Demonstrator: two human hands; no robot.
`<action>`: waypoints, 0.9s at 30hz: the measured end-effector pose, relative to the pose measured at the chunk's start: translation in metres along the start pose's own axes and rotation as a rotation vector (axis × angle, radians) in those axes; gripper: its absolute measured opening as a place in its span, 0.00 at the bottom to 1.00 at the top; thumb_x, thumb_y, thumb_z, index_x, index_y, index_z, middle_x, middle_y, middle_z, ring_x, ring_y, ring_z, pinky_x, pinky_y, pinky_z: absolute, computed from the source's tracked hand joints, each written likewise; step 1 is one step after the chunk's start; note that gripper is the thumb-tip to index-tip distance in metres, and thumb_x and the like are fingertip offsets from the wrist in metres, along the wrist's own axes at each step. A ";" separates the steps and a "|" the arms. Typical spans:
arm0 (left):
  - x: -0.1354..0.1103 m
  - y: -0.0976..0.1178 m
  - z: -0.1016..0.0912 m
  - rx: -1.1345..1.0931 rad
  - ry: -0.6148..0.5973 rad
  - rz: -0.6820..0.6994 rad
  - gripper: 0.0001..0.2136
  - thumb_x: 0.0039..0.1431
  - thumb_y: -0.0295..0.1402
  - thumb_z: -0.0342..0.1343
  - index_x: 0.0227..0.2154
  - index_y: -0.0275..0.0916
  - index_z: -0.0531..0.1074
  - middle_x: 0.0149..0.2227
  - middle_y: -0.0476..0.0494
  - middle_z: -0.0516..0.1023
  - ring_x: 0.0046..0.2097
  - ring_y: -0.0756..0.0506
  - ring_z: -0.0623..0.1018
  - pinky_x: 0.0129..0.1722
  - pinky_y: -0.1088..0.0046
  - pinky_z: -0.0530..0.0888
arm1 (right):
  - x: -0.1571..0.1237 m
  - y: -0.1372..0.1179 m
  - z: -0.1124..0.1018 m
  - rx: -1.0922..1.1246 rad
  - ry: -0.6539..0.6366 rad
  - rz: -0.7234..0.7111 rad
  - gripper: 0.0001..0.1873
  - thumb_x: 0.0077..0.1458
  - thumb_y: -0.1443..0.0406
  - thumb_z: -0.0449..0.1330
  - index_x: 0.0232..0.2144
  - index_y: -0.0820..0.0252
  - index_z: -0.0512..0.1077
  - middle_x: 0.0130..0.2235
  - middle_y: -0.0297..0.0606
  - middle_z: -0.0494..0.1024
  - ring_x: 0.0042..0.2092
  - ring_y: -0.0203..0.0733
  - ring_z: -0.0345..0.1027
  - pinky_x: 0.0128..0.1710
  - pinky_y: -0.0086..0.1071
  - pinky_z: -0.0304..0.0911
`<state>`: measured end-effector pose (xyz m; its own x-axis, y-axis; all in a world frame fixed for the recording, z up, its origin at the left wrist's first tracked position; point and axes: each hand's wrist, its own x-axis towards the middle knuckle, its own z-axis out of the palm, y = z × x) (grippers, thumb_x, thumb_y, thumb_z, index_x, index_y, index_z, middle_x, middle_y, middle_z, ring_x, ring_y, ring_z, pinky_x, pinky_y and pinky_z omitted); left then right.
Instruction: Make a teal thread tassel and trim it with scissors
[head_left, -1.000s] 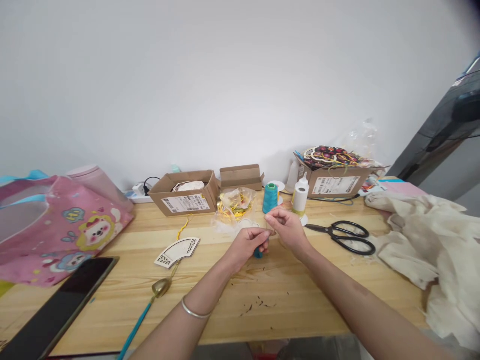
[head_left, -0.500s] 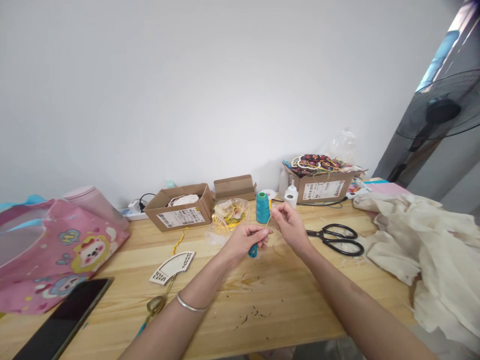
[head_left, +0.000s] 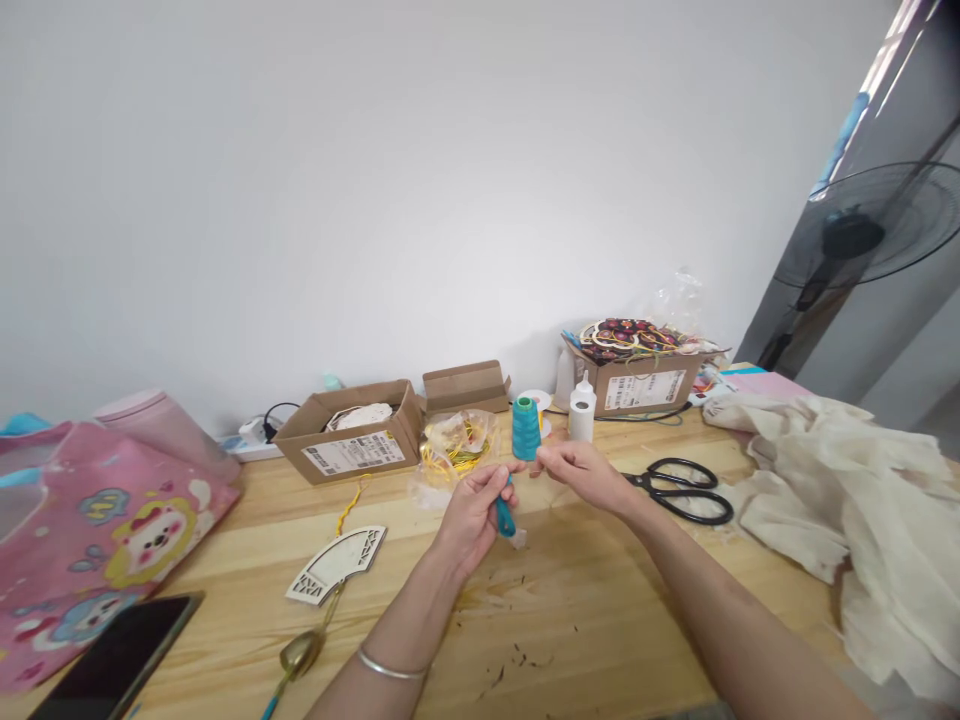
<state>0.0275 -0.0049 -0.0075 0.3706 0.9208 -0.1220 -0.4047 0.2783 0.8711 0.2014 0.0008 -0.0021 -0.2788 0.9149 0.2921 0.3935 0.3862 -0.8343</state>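
Observation:
My left hand (head_left: 474, 512) is closed around a looped bundle of teal thread (head_left: 506, 517), which hangs down past the fingers. My right hand (head_left: 583, 472) is pinched just to the right of it, fingertips a short gap away; whatever it grips is too small to make out. Behind the hands stands a cone of teal thread (head_left: 526, 430). To the left on the table lies a pale fan-shaped cutout (head_left: 337, 566) with a yellow cord (head_left: 349, 508) at its top and a gold-coloured bell-like piece (head_left: 301, 653) below.
Black-handled scissors (head_left: 686, 490) lie right of my right hand, beside crumpled cream cloth (head_left: 795, 480). Along the wall stand cardboard boxes (head_left: 352, 455), a bag of yellow cords (head_left: 459, 445) and a white bottle (head_left: 581, 412). A phone (head_left: 120, 655) and pink bag (head_left: 112, 540) are at left.
My hands have drawn slightly apart and turned. The thin yellowish strand seen between them earlier no longer shows. More of the teal bundle is visible below my left hand. The view has shifted slightly.

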 end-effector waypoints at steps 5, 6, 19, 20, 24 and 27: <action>0.002 -0.002 0.000 -0.037 -0.021 0.016 0.11 0.42 0.36 0.61 0.27 0.33 0.73 0.23 0.53 0.66 0.20 0.60 0.62 0.23 0.84 0.64 | -0.002 -0.010 -0.008 0.046 -0.013 -0.068 0.16 0.47 0.56 0.56 0.28 0.63 0.74 0.27 0.36 0.73 0.28 0.33 0.62 0.26 0.25 0.56; 0.002 -0.002 -0.001 -0.011 -0.025 0.017 0.12 0.42 0.36 0.61 0.28 0.33 0.73 0.23 0.53 0.66 0.20 0.59 0.62 0.22 0.84 0.64 | -0.002 -0.012 -0.010 0.055 0.036 -0.091 0.15 0.48 0.57 0.56 0.29 0.63 0.74 0.29 0.37 0.73 0.30 0.34 0.64 0.28 0.26 0.58; -0.009 -0.011 0.007 0.201 -0.384 -0.258 0.12 0.46 0.35 0.58 0.32 0.31 0.74 0.21 0.50 0.65 0.20 0.58 0.60 0.21 0.80 0.62 | -0.001 -0.010 0.015 0.000 0.192 -0.159 0.10 0.49 0.63 0.55 0.32 0.61 0.73 0.30 0.38 0.74 0.28 0.33 0.64 0.27 0.26 0.59; -0.009 -0.011 0.007 0.194 -0.394 -0.263 0.13 0.46 0.34 0.58 0.33 0.31 0.74 0.20 0.51 0.65 0.20 0.58 0.60 0.21 0.80 0.62 | -0.001 -0.008 0.017 0.002 0.199 -0.164 0.10 0.49 0.63 0.55 0.32 0.61 0.73 0.30 0.38 0.74 0.28 0.33 0.64 0.27 0.26 0.59; -0.009 -0.010 0.005 0.174 -0.396 -0.258 0.12 0.47 0.34 0.58 0.33 0.30 0.74 0.20 0.51 0.64 0.20 0.58 0.60 0.20 0.80 0.61 | 0.001 -0.003 0.021 0.039 0.208 -0.155 0.10 0.48 0.63 0.56 0.32 0.61 0.73 0.29 0.38 0.75 0.28 0.33 0.64 0.26 0.26 0.59; -0.007 -0.012 0.004 0.160 -0.390 -0.258 0.12 0.47 0.34 0.58 0.32 0.30 0.74 0.20 0.50 0.65 0.20 0.58 0.60 0.20 0.80 0.61 | 0.001 -0.004 0.022 0.091 0.196 -0.127 0.10 0.47 0.63 0.56 0.32 0.60 0.73 0.29 0.37 0.74 0.26 0.33 0.63 0.25 0.26 0.59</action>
<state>0.0333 -0.0162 -0.0148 0.7394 0.6479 -0.1831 -0.1364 0.4104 0.9016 0.1805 -0.0026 -0.0089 -0.1420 0.8685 0.4749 0.2833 0.4954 -0.8212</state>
